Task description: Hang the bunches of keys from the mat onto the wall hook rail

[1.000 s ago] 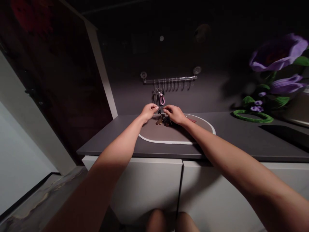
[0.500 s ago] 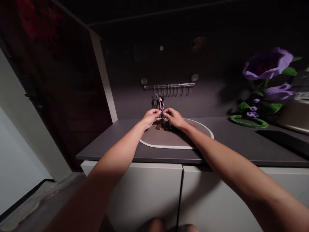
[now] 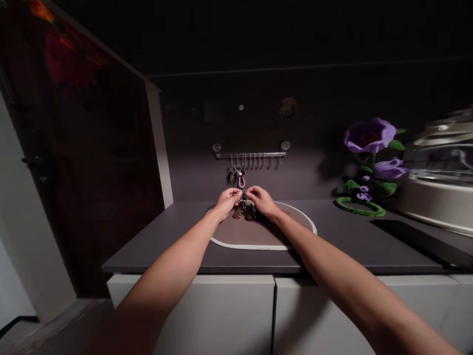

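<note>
Over the mat, my left hand (image 3: 227, 201) and my right hand (image 3: 260, 200) meet, thumbs and fingertips pinched close together. Between them they hold a bunch of keys (image 3: 251, 212) by its metal ring or clasp; the exact part is too small to make out. A brown tag (image 3: 237, 212) dangles from it below my left fingers. Just behind, a pink loop (image 3: 241, 181) and other keys (image 3: 232, 175) hang from the left hooks of a clear hook rail (image 3: 254, 155) on the wall.
Beneath my hands lies a brown oval mat (image 3: 258, 239) with a white rim on the dark counter (image 3: 155, 246). Purple flowers (image 3: 371, 135), a green ring (image 3: 360, 209), a black flat object (image 3: 417, 241) and a cream appliance (image 3: 432, 192) stand to the right. A door (image 3: 111, 172) is at left.
The view has tilted up and shifted a little to the right, so everything sits lower in the picture. Both hands keep their pinch on the keys.
</note>
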Demonstrator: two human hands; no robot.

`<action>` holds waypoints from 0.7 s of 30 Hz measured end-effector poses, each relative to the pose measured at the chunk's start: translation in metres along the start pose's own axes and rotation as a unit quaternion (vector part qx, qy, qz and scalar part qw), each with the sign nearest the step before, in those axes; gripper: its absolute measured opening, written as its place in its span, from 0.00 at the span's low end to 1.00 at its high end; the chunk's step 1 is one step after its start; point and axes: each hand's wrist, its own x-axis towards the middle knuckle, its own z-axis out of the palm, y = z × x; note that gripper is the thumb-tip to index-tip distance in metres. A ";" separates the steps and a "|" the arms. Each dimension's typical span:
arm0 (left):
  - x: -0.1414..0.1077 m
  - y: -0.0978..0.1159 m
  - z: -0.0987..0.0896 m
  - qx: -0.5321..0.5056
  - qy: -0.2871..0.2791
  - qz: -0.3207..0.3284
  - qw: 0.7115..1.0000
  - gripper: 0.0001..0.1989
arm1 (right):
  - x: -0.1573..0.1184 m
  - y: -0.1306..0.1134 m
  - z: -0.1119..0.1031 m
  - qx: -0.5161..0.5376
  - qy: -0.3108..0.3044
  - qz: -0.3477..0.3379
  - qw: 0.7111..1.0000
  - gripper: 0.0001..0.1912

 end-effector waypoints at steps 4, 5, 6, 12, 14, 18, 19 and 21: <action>0.002 -0.007 0.000 0.118 0.044 0.077 0.989 0.08 | 0.003 0.000 0.002 0.037 0.022 0.011 0.999 0.12; 0.002 -0.008 0.000 0.154 0.053 0.099 0.982 0.07 | 0.005 0.001 0.002 0.052 0.030 0.017 0.998 0.12; 0.002 -0.010 -0.001 0.190 0.059 0.121 0.973 0.07 | 0.008 0.001 0.002 0.067 0.038 0.025 0.997 0.12; 0.003 -0.017 -0.002 0.351 0.085 0.176 0.916 0.10 | 0.038 -0.008 -0.004 0.133 0.094 0.089 0.983 0.09; 0.003 -0.020 -0.002 0.369 0.094 0.170 0.909 0.10 | 0.051 -0.014 -0.007 0.140 0.111 0.102 0.979 0.07; 0.004 -0.024 -0.003 0.374 0.096 0.158 0.909 0.10 | 0.073 -0.027 -0.008 0.149 0.132 0.134 0.971 0.04; 0.005 -0.025 -0.003 0.373 0.097 0.156 0.910 0.11 | 0.078 -0.029 -0.008 0.149 0.137 0.142 0.969 0.03; 0.005 -0.025 -0.003 0.372 0.100 0.149 0.911 0.10 | 0.086 -0.030 -0.006 0.148 0.147 0.155 0.966 0.03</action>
